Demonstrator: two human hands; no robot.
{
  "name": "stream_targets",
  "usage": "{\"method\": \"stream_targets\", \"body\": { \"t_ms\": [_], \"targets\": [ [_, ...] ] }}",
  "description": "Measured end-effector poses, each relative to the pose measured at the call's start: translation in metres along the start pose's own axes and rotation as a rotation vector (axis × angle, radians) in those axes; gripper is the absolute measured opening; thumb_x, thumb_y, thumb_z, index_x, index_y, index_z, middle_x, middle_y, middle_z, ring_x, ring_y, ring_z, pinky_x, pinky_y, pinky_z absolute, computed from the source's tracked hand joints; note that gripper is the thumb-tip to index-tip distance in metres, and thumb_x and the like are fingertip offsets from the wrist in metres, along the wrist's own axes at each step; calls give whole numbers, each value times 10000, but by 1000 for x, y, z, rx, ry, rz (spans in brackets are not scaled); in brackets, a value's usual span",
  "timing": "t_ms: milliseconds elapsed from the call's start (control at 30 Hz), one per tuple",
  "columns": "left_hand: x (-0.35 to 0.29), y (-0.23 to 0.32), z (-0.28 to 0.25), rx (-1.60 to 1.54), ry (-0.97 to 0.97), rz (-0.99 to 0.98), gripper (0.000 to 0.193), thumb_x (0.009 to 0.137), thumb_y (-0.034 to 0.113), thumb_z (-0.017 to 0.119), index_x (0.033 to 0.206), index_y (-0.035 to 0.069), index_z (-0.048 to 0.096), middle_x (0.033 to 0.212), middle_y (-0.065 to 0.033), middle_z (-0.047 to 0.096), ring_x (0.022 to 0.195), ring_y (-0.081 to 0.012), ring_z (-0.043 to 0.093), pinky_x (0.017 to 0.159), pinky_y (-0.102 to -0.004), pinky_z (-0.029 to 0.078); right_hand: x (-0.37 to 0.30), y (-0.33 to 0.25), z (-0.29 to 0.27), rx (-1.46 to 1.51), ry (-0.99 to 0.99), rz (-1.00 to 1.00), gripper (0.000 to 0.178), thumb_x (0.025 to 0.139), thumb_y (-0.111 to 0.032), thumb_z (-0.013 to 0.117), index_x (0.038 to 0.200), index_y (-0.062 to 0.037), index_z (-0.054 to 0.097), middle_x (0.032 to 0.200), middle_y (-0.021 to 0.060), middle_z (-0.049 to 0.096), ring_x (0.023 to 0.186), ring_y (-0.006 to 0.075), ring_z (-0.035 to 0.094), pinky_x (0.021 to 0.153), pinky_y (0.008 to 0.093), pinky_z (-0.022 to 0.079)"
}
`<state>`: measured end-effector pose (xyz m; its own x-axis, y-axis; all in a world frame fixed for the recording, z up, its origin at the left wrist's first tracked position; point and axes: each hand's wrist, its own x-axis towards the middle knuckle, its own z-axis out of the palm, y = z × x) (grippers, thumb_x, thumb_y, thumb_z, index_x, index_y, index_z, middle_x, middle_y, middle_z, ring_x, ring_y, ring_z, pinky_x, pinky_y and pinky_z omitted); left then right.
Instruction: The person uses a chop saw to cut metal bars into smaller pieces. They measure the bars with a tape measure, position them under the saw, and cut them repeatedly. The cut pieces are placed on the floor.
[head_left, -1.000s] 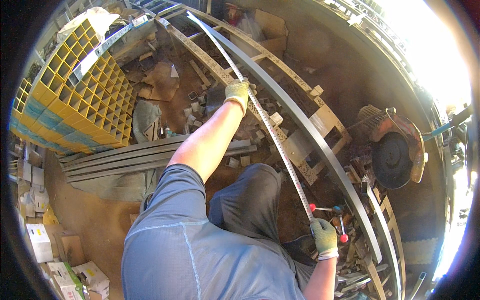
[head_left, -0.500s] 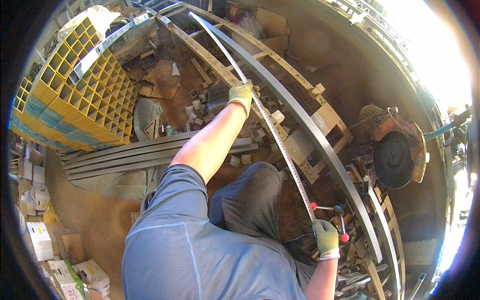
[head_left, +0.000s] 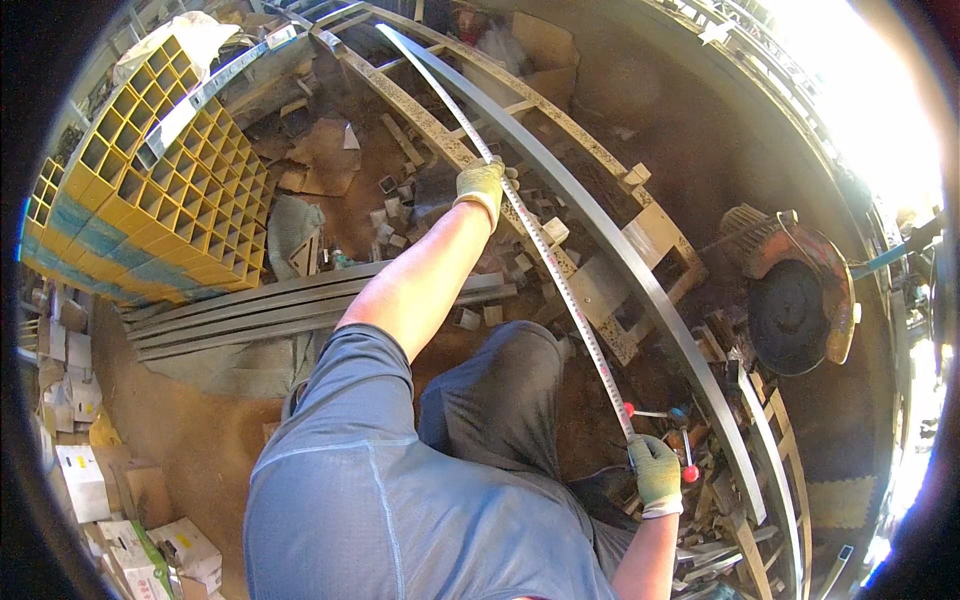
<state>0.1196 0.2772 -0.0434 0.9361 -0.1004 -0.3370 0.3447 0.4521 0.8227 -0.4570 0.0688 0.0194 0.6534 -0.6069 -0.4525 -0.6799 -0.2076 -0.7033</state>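
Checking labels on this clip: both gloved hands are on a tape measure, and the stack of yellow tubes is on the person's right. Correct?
Not quite: the head view shows the stack of yellow tubes on the person's left. The left hand and right hand, both gloved, are indeed on the tape measure.

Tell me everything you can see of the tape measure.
The tape measure has a long, narrow, pale blade with fine dark and reddish marks; it looks like thin metal. It is drawn out, slanting from upper centre to lower right, to the left of the grey metal bar. The gloved left hand grips it partway along; the gloved right hand holds its near end, mostly hiding any case. Whether its far end touches the bar is unclear.
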Motion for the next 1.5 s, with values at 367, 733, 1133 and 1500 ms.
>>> {"method": "stream_targets", "body": {
  "t_ms": [367,733,1133,1500],
  "targets": [
    [-5,-5,2,-15,-11,41,180,1175,193,658,1235,25,687,903,-168,793,695,-285,742,646,-432,621,0,1,0,37,-8,4,375,1092,-308,812,1223,42,841,902,-22,740,802,70,616,707,276,491],
    [-23,2,1,-6,8,-53,181,1147,158,688,1250,10,683,948,-193,809,742,-308,765,699,-425,642,1,23,-8,0,5,2,381,1082,-312,799,1237,33,839,967,46,804,886,124,688,815,323,565],
    [-208,-8,-25,224,-130,237,439,1185,234,631,1576,34,619,1439,-155,773,1132,-217,771,902,-353,619,-40,-8,-143,-220,129,93,498,1026,-457,796,1260,-20,838,1102,189,854,1032,274,798,990,412,605],
    [-304,-54,87,506,-829,570,395,1223,83,543,1601,-3,621,1439,-178,773,1187,-214,771,1048,-388,632,-69,108,-297,-177,294,190,323,1057,-315,801,1222,-41,836,1002,35,799,931,145,719,871,343,601]
  ]
}}
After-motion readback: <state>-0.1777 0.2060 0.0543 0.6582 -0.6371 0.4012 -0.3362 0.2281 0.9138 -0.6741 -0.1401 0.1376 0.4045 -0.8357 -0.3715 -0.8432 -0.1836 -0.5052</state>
